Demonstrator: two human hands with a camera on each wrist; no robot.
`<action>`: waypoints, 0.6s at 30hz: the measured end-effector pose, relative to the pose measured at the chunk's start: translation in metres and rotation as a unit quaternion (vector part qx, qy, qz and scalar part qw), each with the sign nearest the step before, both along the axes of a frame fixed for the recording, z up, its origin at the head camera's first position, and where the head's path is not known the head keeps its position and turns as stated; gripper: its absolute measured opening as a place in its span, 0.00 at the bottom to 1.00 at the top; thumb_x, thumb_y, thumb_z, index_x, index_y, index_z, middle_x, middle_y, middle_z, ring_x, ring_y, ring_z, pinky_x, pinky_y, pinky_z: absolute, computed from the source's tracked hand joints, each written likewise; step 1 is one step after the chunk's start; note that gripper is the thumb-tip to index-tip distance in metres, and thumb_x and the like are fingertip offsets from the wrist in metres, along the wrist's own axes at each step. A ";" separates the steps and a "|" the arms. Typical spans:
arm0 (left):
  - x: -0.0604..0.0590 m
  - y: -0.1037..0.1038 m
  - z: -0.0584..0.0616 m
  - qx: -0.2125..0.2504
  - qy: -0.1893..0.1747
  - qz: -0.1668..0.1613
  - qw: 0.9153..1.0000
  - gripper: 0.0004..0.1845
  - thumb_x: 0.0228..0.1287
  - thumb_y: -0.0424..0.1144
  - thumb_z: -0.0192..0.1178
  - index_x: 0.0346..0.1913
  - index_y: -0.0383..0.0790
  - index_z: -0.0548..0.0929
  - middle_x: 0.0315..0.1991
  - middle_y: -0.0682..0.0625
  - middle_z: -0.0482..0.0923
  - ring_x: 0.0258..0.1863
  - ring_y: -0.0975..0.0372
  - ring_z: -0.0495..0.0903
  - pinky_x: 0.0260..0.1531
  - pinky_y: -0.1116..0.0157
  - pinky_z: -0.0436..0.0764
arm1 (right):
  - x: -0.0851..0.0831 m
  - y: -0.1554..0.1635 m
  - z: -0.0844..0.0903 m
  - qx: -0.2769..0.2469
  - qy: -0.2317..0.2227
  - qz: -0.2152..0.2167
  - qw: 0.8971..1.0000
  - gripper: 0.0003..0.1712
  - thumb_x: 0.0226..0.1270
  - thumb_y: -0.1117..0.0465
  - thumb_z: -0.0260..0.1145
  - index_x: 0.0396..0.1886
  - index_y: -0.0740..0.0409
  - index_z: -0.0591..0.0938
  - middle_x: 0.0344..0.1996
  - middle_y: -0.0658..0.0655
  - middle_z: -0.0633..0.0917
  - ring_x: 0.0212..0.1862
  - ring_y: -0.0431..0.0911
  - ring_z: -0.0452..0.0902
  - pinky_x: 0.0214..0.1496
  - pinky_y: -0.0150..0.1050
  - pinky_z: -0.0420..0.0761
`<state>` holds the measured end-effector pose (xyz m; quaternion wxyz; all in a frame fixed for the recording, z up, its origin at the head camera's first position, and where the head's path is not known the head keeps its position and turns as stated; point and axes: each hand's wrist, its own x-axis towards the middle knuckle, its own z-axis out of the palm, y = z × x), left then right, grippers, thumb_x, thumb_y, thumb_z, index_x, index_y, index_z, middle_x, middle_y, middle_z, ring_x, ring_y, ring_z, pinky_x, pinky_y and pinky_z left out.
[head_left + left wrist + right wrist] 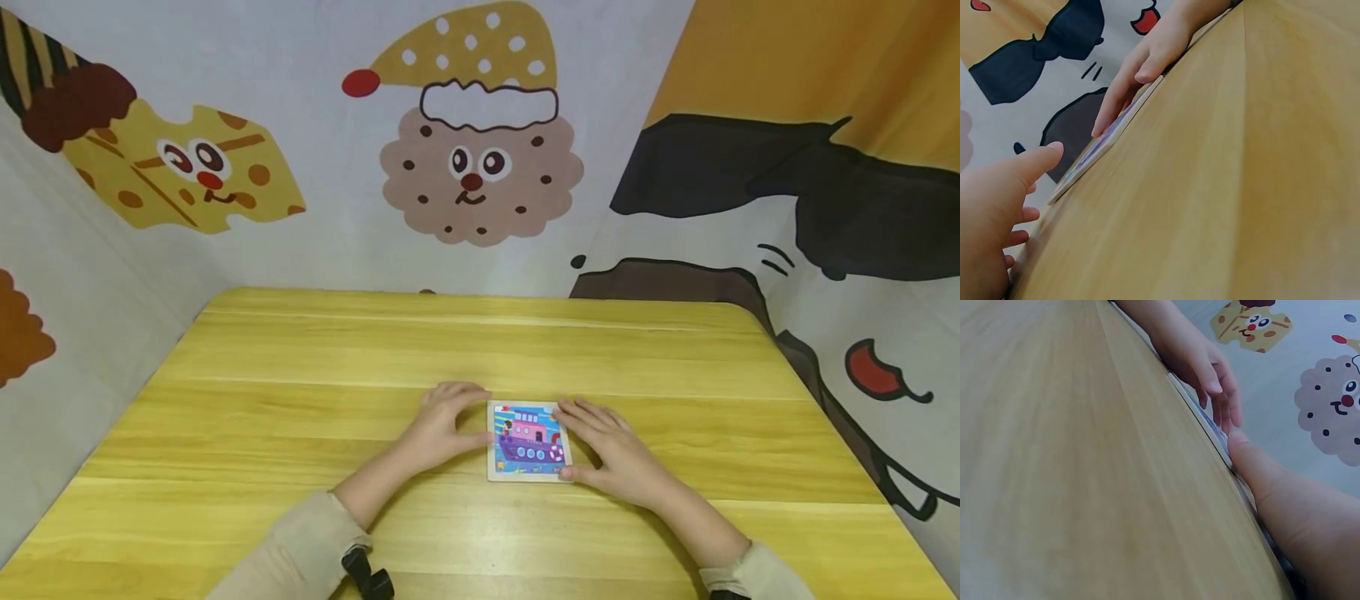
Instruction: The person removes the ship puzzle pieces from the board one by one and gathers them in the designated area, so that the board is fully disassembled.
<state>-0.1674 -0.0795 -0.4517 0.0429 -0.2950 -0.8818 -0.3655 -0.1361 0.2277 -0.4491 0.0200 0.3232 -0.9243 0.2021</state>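
A thin, nearly square board (pixel 529 442) lies flat on the table, printed with a pink and purple ship on blue inside a pale border. At its left side my left hand (pixel 438 429) is spread, thumb and fingers apart; in the left wrist view its thumb stands clear of the board. My right hand (pixel 618 454) rests on the board's right side, with the thumb at the lower right corner and extended fingertips near the upper right one. From the right wrist, the right thumb (pixel 1247 456) touches the board's edge; the other right fingers are hidden there.
The wooden table (pixel 300 350) has a rounded far edge. Behind it hangs a pale cloth (pixel 322 250) with cartoon prints, also along both sides. A black strap piece (pixel 367 575) sits by the left cuff.
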 end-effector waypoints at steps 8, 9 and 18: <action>-0.004 0.007 -0.002 -0.018 0.005 0.000 1.000 0.34 0.53 0.56 0.69 0.60 0.42 0.77 0.61 0.47 0.72 0.61 0.55 0.64 0.60 0.47 0.54 | 0.000 0.000 0.000 0.009 0.001 0.000 1.000 0.47 0.60 0.32 0.60 0.73 0.50 0.62 0.73 0.53 0.59 0.73 0.54 0.48 0.69 0.59 0.46; -0.004 0.007 -0.002 -0.019 0.004 0.000 1.000 0.34 0.53 0.56 0.69 0.60 0.43 0.77 0.60 0.47 0.72 0.61 0.55 0.64 0.60 0.48 0.54 | 0.000 0.000 0.000 0.010 0.000 0.000 1.000 0.47 0.60 0.32 0.60 0.73 0.50 0.62 0.73 0.53 0.59 0.73 0.54 0.48 0.69 0.59 0.46; -0.003 0.009 -0.002 -0.029 0.009 0.007 1.000 0.32 0.52 0.56 0.69 0.58 0.44 0.79 0.60 0.49 0.72 0.61 0.55 0.63 0.60 0.49 0.54 | -0.001 0.000 -0.002 0.008 -0.005 -0.002 1.000 0.49 0.58 0.30 0.60 0.74 0.50 0.61 0.73 0.53 0.59 0.73 0.55 0.48 0.69 0.59 0.45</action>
